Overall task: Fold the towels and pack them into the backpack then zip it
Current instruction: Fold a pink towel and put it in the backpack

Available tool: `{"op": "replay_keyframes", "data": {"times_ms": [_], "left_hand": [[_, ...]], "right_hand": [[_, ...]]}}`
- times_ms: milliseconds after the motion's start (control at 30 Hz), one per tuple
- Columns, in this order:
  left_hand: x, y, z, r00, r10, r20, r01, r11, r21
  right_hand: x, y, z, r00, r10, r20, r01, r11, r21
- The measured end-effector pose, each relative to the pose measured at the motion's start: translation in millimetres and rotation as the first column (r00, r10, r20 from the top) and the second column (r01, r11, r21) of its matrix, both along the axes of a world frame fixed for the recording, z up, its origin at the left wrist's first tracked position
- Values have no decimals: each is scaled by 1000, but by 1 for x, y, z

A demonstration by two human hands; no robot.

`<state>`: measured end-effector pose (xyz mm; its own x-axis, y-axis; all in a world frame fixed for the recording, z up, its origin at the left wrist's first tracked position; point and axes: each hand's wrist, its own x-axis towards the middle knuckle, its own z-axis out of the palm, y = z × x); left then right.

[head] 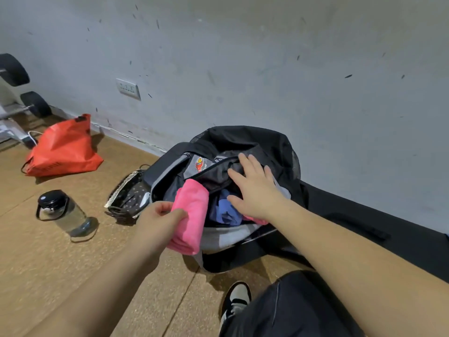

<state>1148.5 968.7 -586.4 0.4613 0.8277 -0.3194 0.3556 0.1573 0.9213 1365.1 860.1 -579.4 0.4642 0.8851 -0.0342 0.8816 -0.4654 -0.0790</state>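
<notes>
while the left hand has its grip pinched closed on a folded pink towel at the near rim of the open backpack, the right hand lies spread flat over the opening, touching blue cloth. the backpack sits on a brown floor against a grey wall, the towel half inside it.

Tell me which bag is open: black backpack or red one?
The black backpack: its mouth gapes, showing a blue towel. The red bag by the wall looks closed.
</notes>
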Motion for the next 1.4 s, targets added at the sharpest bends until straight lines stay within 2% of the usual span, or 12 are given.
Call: {"op": "replay_keyframes", "data": {"times_ms": [133, 200, 433, 600, 767, 867, 933, 1033, 1100, 1267, 1333, 1400], "left_hand": [[9, 18, -8, 998, -32, -45, 34, 998, 45], [12, 23, -12, 998, -34, -55, 37, 997, 61], [10, 35, -24, 996, -12, -83, 18, 998, 65], [29, 43, -22, 994, -86, -63, 92, 991, 99], [72, 56, -36, 984, -169, -61, 176, 972, 154], [83, 62, -57, 951, -193, -241, 259, 923, 284], [81, 65, -66, 958, -118, -262, 203, 922, 329], [73, 66, -68, 977, -54, -205, 125, 927, 353], [68, 68, -66, 973, -82, -216, 157, 921, 357], [60, 70, -52, 974, -99, -201, 168, 917, 361], [58, 66, -42, 979, -102, -175, 163, 908, 386], [58, 58, -30, 979, -131, -159, 185, 898, 399]], "right_hand": [[17, 18, -22, 999, -38, 3, 38, 987, -157], [26, 25, -26, 999, -42, -29, 36, 986, -161], [44, 40, -26, 993, -117, -19, 117, 993, -29], [62, 44, -1, 938, -292, -189, 330, 918, 221], [73, 49, 19, 901, -301, -313, 401, 854, 331], [70, 50, 15, 930, -260, -260, 344, 864, 367], [65, 49, 4, 978, -179, -105, 205, 907, 369], [53, 56, -13, 988, -43, 148, 1, 963, 269], [45, 62, -23, 984, 21, 178, -48, 988, 150], [27, 58, -44, 998, 49, -49, -56, 989, -140], [27, 52, -39, 993, 52, -108, -71, 981, -181], [30, 45, -25, 969, 28, -244, -65, 987, -146]]}}
